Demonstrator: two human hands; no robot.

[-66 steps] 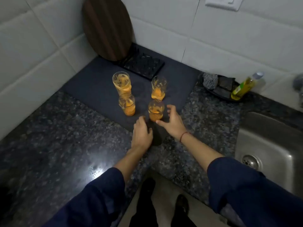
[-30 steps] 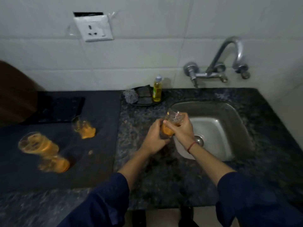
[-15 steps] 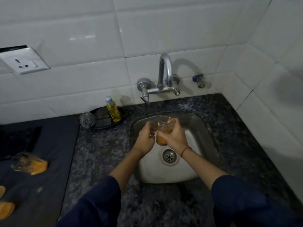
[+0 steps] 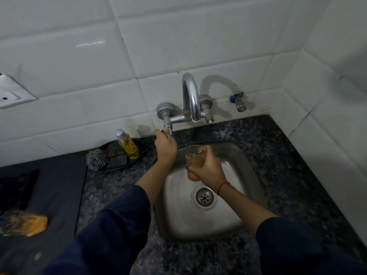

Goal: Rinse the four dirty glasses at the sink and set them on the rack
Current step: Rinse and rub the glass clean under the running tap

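Note:
My right hand (image 4: 208, 169) grips a dirty glass (image 4: 193, 158) smeared with orange residue, held upright over the steel sink (image 4: 244, 169). My left hand (image 4: 165, 144) reaches up to the tap handle (image 4: 167, 129) at the left end of the chrome faucet (image 4: 190, 96) and its fingers close round it. No water runs from the spout. Another orange-stained glass (image 4: 23, 223) shows at the left edge on the dark mat (image 4: 57, 187). The black rack (image 4: 15, 187) lies on the mat at the far left, partly out of view.
A yellow soap bottle (image 4: 127, 143) stands in a black tray (image 4: 119, 165) with a steel scrubber (image 4: 95, 160) left of the sink. A wall socket (image 4: 12, 94) is at the far left. White tiled walls close the corner behind and to the right.
My left hand has let go of the glass and moved up to the tap handle. My right hand alone now holds the glass over the sink.

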